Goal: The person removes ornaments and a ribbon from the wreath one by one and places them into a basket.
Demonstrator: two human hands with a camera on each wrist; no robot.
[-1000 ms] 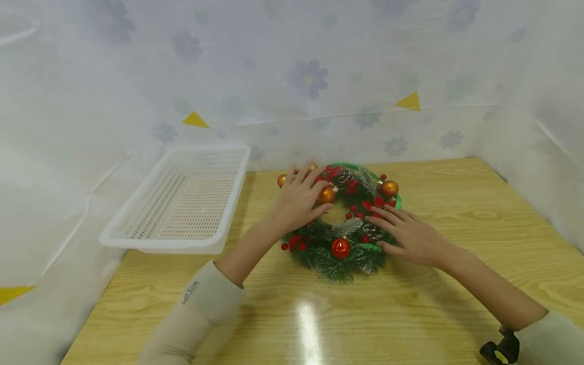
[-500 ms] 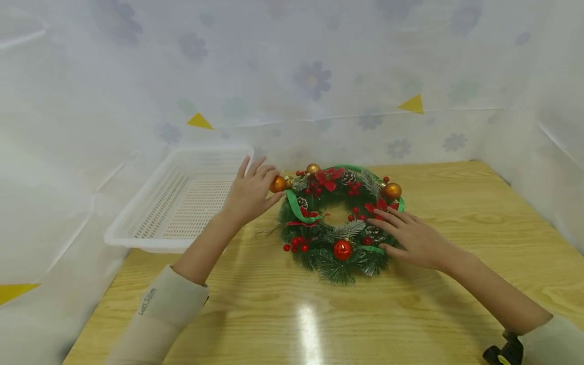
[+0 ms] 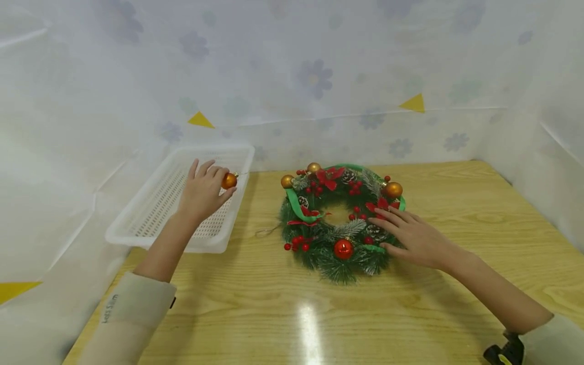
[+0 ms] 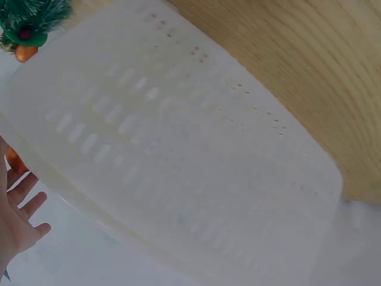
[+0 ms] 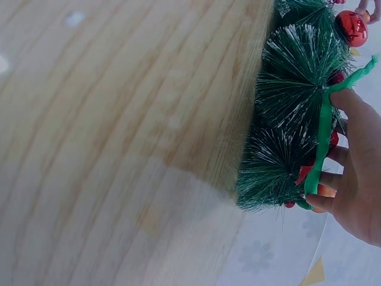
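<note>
My left hand pinches an orange Christmas bauble between thumb and fingers, over the right half of a white plastic basket. Its other fingers point up and away. In the left wrist view, the bauble shows beyond the basket's wall. A green wreath lies on the table, decked with red and gold baubles, berries, pine cones and red flowers. A green ribbon winds round it. My right hand rests on the wreath's right side, fingers spread across the ribbon in the right wrist view.
The wooden table ends at a floral-patterned white sheet at the back and sides. A thin string loop lies between basket and wreath. A dark device is strapped at the right wrist.
My left hand has taken an orange bauble from the wreath's left part and carried it left over the basket. My right hand stays on the wreath.
</note>
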